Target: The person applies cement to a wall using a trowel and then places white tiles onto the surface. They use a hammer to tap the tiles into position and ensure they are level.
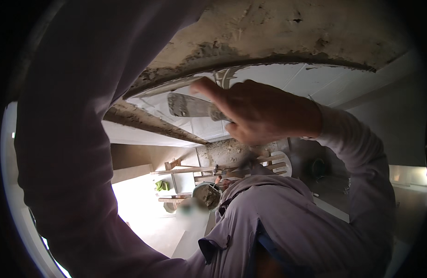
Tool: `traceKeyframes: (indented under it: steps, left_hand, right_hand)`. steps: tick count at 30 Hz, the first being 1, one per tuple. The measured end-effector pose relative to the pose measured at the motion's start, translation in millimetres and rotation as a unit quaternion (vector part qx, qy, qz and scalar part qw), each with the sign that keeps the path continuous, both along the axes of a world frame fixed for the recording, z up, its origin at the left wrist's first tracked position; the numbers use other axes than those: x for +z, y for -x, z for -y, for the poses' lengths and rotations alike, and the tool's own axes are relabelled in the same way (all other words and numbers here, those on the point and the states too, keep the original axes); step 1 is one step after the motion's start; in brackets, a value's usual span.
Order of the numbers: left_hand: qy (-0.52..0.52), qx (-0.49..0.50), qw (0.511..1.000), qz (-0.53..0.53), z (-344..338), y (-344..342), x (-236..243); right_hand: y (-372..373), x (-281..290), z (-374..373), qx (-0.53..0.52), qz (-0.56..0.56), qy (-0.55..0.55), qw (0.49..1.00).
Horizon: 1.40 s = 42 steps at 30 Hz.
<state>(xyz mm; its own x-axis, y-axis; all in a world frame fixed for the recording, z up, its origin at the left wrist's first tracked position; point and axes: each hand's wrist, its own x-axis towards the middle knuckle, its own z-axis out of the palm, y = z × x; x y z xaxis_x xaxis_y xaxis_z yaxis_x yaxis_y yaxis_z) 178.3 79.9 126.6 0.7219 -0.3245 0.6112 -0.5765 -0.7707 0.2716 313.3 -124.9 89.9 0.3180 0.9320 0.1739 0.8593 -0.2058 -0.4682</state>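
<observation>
My right hand (269, 113) is raised in front of a wall of white tiles (283, 76), its fingers wrapped round the handle of a putty knife (190, 105). The index finger stretches forward above the blade, which points left and is smeared with grey mortar. Just behind the fingers, a patch of wet mortar (226, 76) lies by the top edge of the tiles. Over that edge runs a bare, rough wall strip (269, 32) with dark mortar along its lower side. My left arm (70, 116) reaches up out of the picture, so its hand is hidden.
Below me stands a wooden trestle (185, 169) with tools lying on it. A bucket of mortar (206, 197) is beside it, near a green cloth (161, 185). A long mortar-stained ledge (153, 123) runs at the left under the tiles.
</observation>
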Motion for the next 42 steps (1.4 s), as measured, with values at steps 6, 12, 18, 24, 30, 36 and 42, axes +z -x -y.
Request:
traceKeyframes:
  steps: [6, 12, 18, 24, 30, 36, 42]
  left_hand:
    - [-0.017, 0.023, 0.999, -0.034, -5.0, 30.2, 4.3]
    - [-0.067, 0.030, 0.997, -0.020, -6.4, 30.5, 17.2]
    - [-0.048, 0.031, 0.998, -0.015, -2.5, 30.0, 5.4]
    - [-0.028, 0.034, 0.999, -0.002, 2.9, 28.0, -0.2]
    - [-0.025, 0.035, 0.999, -0.002, 8.4, 20.1, 0.7]
    - [-0.039, 0.041, 0.998, 0.025, 18.0, 8.0, 6.7]
    - [-0.060, 0.024, 0.997, 0.050, 39.2, -15.8, 8.9]
  right_hand:
    - [-6.8, 15.5, -67.6, 0.065, 0.150, 0.021, 0.986]
    - [-8.6, 9.8, -103.0, 0.076, 0.207, 0.042, 0.974]
    - [-22.1, 8.5, -121.3, 0.151, 0.556, 0.086, 0.813]
    - [-42.0, 17.3, -146.2, 0.145, 0.397, 0.249, 0.871]
    - [-42.4, 73.5, -77.8, 0.339, 0.564, 0.321, 0.681]
    - [-50.1, 88.4, -5.4, 0.314, 0.547, 0.343, 0.696]
    - [-66.6, 88.1, 64.3, 0.286, 0.570, 0.225, 0.737]
